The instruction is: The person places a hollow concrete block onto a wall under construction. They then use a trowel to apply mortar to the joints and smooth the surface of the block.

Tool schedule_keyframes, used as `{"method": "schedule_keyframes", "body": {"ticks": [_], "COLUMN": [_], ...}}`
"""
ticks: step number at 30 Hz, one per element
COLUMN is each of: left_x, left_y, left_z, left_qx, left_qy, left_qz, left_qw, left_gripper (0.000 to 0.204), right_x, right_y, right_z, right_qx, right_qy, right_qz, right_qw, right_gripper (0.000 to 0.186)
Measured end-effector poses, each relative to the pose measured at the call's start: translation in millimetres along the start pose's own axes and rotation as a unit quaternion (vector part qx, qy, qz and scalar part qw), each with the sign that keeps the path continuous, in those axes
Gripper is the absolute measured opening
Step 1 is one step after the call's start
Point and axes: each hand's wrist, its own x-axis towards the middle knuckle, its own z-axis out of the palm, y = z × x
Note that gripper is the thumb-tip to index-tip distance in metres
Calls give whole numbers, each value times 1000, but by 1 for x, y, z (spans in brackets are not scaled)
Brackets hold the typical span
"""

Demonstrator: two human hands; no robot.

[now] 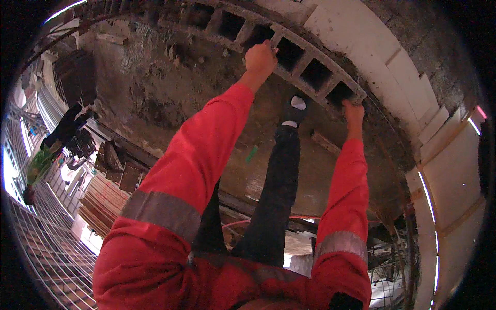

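Observation:
A grey hollow concrete block (301, 66) with three dark cells facing up lies between my hands, at the right end of a curved row. My left hand (261, 59) is closed on its left end, where it meets the neighbouring concrete blocks (245, 32). Lower down on the right, my right hand (354, 112) grips the block's other end, fingers curled at the last cell. My fingertips are partly hidden at both ends. Both arms reach out straight in red sleeves with grey bands. One dark shoe (296, 106) stands just below the block.
Wet, muddy floor (206, 98) spreads below the row. A short wooden piece (325, 141) and a green scrap (252, 154) lie there. Pale panels (382, 67) run behind the blocks. At left are stacked boards (101, 201), wire mesh (46, 253) and a person in green (41, 163).

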Motion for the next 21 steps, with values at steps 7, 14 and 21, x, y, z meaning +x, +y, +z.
{"method": "schedule_keyframes", "body": {"ticks": [7, 14, 21], "left_x": [4, 7, 7], "left_y": [9, 11, 8], "left_z": [-10, -11, -4], "left_qx": [12, 24, 30], "left_qy": [-37, -58, -46], "left_qz": [-21, -26, -14], "left_qw": [999, 998, 998], "left_gripper": [25, 26, 28], "right_x": [-3, -6, -39], "right_y": [-2, -5, -35], "right_z": [1, 0, -20], "right_qx": [49, 7, -59], "right_qy": [9, 111, 115], "right_qz": [-19, -41, -19], "right_qw": [999, 993, 991], "right_gripper": [48, 49, 56]}}
